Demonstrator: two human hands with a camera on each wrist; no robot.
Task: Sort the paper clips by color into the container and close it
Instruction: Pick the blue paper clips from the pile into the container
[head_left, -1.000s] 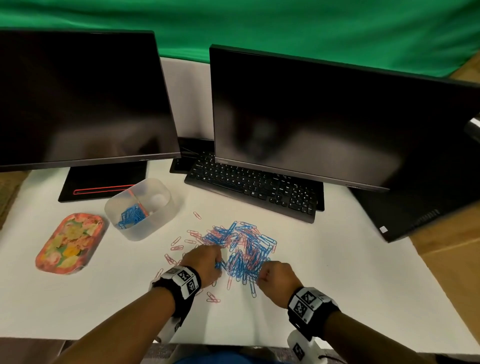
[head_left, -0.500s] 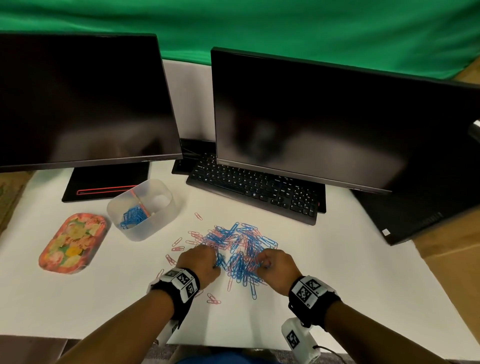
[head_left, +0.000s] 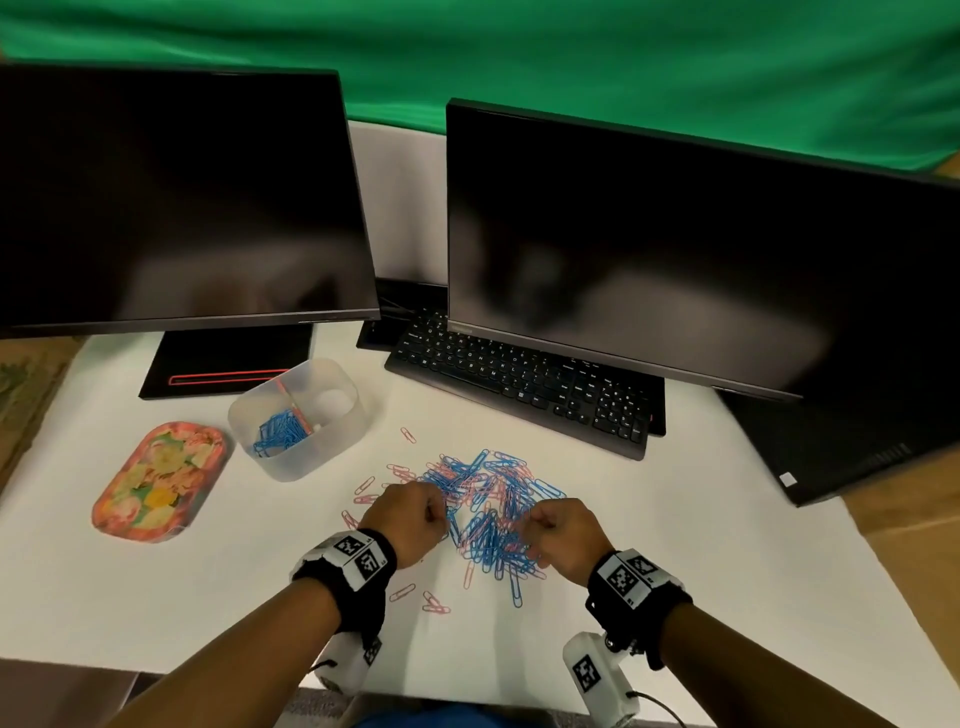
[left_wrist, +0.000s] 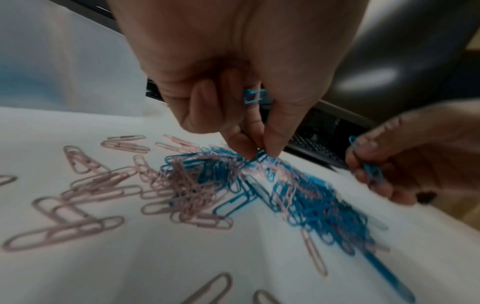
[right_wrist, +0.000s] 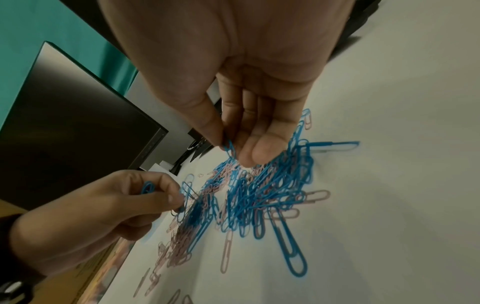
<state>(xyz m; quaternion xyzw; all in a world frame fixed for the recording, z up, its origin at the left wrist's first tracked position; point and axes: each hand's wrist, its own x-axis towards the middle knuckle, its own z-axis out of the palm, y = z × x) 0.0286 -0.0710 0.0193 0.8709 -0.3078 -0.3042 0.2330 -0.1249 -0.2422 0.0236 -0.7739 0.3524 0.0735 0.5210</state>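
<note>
A mixed heap of blue and pink paper clips (head_left: 488, 514) lies on the white table, with loose pink clips (head_left: 363, 486) to its left. My left hand (head_left: 410, 522) is at the heap's left edge, pinching a blue clip (left_wrist: 261, 155) between thumb and finger, with more blue clips (left_wrist: 254, 96) tucked in its palm. My right hand (head_left: 558, 530) is at the heap's right edge and pinches a blue clip (right_wrist: 230, 148). The clear divided container (head_left: 296, 415) stands open at the back left, with blue clips (head_left: 278, 434) in its near compartment. Its flowery lid (head_left: 158, 480) lies to the left.
Two dark monitors (head_left: 171, 197) (head_left: 675, 249) stand at the back, with a black keyboard (head_left: 524, 384) under the right one. A dark laptop (head_left: 841, 447) lies at the right edge. The table's near edge runs just under my wrists.
My right hand has moved left and forward into the heap and now pinches a blue clip. My left hand stays at the heap's left edge, still picking.
</note>
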